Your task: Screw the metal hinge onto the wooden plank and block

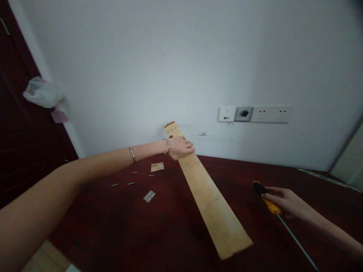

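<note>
My left hand (181, 146) lies across the upper part of a long, pale wooden board (211, 200), gripping it with the fingers over its right edge. The board slants from the wall toward the front, its far end against or close to the wall. At the right, my right hand (286, 200) is closed around the yellow and black handle of a screwdriver (271, 206), whose long shaft points down toward the front. Left of the board lie a small metal hinge (149, 196), several screws (131, 183) and a small flat tan piece (157, 166).
The dark red tabletop (119, 223) meets a white wall (136, 68) at the back. Wall sockets (270, 114) are above the table at right. A white plastic bag (44, 92) hangs by the dark door (17, 124) at left.
</note>
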The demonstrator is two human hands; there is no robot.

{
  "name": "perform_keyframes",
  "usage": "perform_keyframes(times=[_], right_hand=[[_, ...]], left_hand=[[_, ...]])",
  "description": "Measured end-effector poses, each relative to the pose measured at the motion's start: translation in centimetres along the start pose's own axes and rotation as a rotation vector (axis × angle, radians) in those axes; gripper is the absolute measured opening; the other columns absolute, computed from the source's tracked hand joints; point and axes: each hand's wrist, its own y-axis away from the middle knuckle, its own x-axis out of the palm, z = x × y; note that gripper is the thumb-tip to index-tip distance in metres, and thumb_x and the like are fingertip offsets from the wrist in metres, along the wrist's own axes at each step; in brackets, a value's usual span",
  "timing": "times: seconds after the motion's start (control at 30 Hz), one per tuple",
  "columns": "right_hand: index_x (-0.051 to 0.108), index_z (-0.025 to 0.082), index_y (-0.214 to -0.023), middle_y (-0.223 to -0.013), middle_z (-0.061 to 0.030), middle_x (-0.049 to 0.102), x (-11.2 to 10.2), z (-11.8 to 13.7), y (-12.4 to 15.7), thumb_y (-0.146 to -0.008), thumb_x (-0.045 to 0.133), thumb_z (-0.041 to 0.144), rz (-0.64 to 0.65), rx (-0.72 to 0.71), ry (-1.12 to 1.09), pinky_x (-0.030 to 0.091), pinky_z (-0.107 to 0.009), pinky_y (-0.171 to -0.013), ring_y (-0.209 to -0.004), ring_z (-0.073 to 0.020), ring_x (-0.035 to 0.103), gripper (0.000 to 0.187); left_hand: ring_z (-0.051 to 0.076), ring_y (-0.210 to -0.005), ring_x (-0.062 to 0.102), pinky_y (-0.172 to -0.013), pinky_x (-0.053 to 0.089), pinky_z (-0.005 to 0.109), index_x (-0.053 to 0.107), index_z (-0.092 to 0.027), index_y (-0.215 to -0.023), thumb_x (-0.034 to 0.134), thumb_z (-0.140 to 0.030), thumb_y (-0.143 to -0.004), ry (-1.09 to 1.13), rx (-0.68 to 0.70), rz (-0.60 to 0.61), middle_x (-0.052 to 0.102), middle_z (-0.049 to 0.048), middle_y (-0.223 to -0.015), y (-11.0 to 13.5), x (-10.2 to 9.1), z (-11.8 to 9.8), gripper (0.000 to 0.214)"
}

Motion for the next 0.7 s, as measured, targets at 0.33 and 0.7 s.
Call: perform_keyframes(times=[0.33, 0.7], right_hand=[[0.057, 0.006, -0.12, -0.062, -0.0048, 0.065, 7.9, 6.9, -2.1, -0.073, 0.057, 0.037, 0.251, -0.156, -0.009, 0.04, -0.021, -0.033, -0.041, -0.0119, 0.053, 0.057], [0.067, 0.01, -0.1, -0.062, -0.0011, 0.061, 17.5, 15.1, -1.9, -0.073, 0.056, 0.027, 0.408, -0.438, 0.101, 0.036, -0.019, -0.041, -0.046, -0.009, 0.051, 0.034]], left_hand=[[0.028, -0.096, 0.057, -0.085, 0.043, 0.035, 0.041, -0.015, -0.12, 0.076, -0.039, -0.056, 0.2, -0.644, 0.408, 0.051, 0.0155, -0.121, 16.3, 6.9, 4.3, 0.077], [0.03, -0.097, 0.059, -0.086, 0.046, 0.037, 0.059, -0.009, -0.109, 0.079, -0.044, -0.051, 0.35, -0.986, 0.584, 0.062, 0.019, -0.113, 21.7, 14.2, 5.0, 0.07]])
